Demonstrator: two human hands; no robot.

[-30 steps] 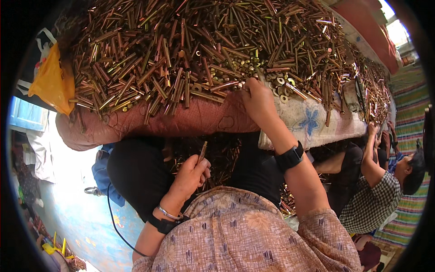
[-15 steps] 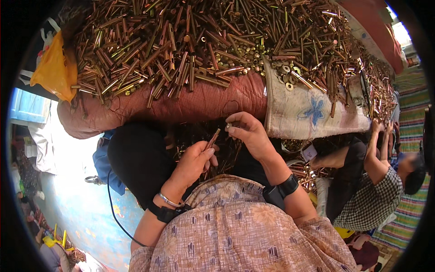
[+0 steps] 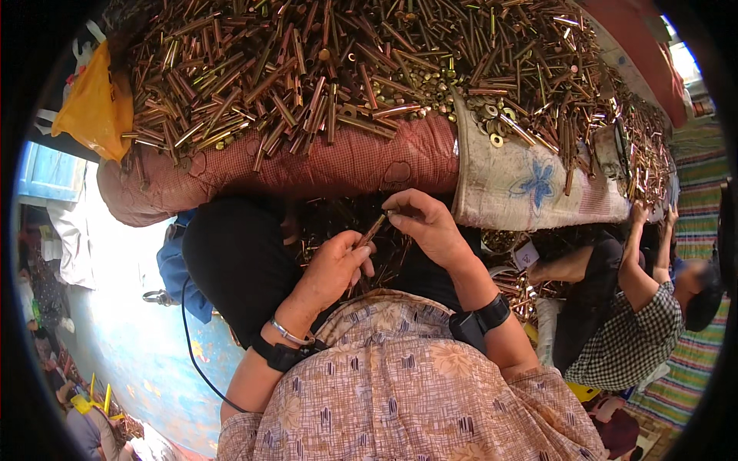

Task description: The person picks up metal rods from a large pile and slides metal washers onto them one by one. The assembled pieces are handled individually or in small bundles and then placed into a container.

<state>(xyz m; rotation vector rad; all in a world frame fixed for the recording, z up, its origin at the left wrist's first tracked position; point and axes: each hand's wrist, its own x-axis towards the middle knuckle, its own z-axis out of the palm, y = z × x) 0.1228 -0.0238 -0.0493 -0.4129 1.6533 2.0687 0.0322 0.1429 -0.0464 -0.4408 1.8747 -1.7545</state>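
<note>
My left hand (image 3: 337,265) is closed around a copper-coloured anchor bolt (image 3: 374,229), which tilts up to the right. At the bolt's upper end, my right hand (image 3: 427,229) pinches a small brass-coloured nut (image 3: 390,213) between thumb and forefinger. The nut is at the tip; whether it is threaded on I cannot tell. Both hands are above my lap, just in front of a rolled red cloth edge (image 3: 330,170). Beyond it spreads a big heap of copper-coloured metal sleeves and bolts (image 3: 254,84), with a cluster of small nuts (image 3: 430,86) in it.
Washers (image 3: 496,140) lie on a whitish sack (image 3: 500,188) with a blue flower to the right. A yellow plastic bag (image 3: 96,107) hangs at the far left. On the right another person (image 3: 623,338) in a checked shirt reaches to the same heap. More metal parts lie below my hands.
My right hand has brought the nut to the bolt's upper tip; before, a gap lay between them. My left hand has shifted slightly up toward it.
</note>
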